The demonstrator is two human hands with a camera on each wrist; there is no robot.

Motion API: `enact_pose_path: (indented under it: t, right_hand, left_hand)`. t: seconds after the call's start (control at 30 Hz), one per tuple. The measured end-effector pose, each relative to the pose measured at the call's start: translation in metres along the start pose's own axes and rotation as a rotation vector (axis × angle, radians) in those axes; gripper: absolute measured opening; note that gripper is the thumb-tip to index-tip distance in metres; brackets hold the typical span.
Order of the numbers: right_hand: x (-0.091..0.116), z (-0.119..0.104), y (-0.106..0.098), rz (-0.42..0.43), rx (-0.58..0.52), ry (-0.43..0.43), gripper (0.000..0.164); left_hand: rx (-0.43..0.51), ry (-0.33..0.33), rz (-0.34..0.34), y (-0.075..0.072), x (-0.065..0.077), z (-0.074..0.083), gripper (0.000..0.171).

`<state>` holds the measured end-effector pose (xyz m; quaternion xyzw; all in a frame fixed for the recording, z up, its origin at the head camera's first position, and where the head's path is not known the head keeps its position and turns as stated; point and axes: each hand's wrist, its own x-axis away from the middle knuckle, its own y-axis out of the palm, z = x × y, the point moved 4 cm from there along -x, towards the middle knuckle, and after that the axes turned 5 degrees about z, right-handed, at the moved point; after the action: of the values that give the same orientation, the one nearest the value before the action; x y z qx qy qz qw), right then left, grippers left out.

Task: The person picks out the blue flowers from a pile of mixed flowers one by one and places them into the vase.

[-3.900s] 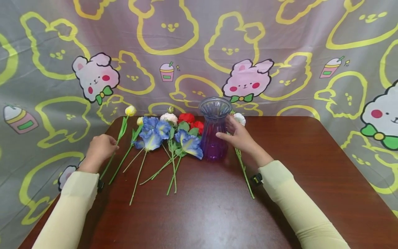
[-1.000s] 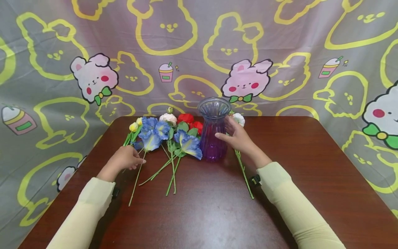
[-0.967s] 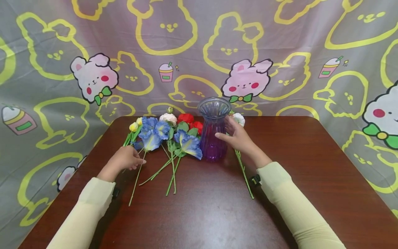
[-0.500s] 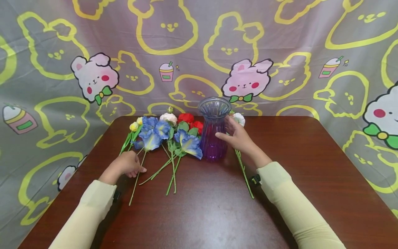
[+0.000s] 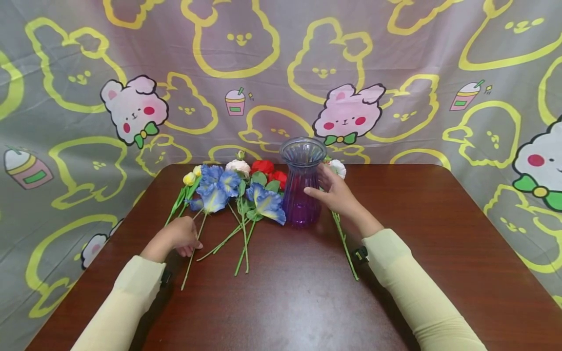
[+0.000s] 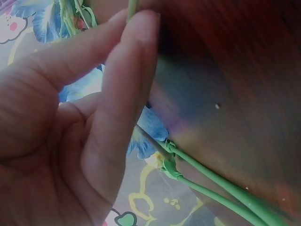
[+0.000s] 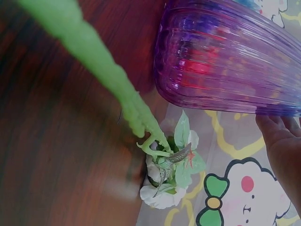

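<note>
In the head view my left hand (image 5: 177,236) is at the stem of a blue iris (image 5: 213,196) on the left of the table. The left wrist view shows thumb and forefinger pinching a thin green stem (image 6: 132,7). My right hand (image 5: 335,192) holds a purple glass vase (image 5: 302,195) at its right side, thumb across the front and fingers behind. The vase stands upright, with no stems visible in its mouth. Beside it, under my right hand, lies a white flower (image 5: 338,168) with a long green stem.
Yellow tulips (image 5: 189,179) lie left of the irises. Between irises and vase are a pale pink flower (image 5: 238,167), red flowers (image 5: 262,167) and another blue iris (image 5: 269,207), their stems crossing. A patterned cloth (image 5: 263,87) hangs behind the brown table (image 5: 281,302).
Earlier my left hand held a yellow tulip at the far left; that tulip now lies beside the other. The hand moved right and slid down the iris stem. My right hand stayed on the vase.
</note>
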<state>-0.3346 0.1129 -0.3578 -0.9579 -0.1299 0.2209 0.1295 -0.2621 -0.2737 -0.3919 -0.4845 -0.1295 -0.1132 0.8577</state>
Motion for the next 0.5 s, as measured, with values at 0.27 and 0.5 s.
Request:
enact_pose_path:
  t: [0.27, 0.5]
  right_hand:
    - [-0.001, -0.001, 0.0, -0.007, 0.001, 0.017, 0.078]
    - [0.005, -0.024, 0.0, -0.025, 0.016, 0.036, 0.076]
  left_hand:
    - [-0.003, -0.002, 0.027, 0.001, 0.0, -0.001, 0.014]
    - [-0.025, 0.012, 0.054, -0.002, 0.001, 0.002, 0.018]
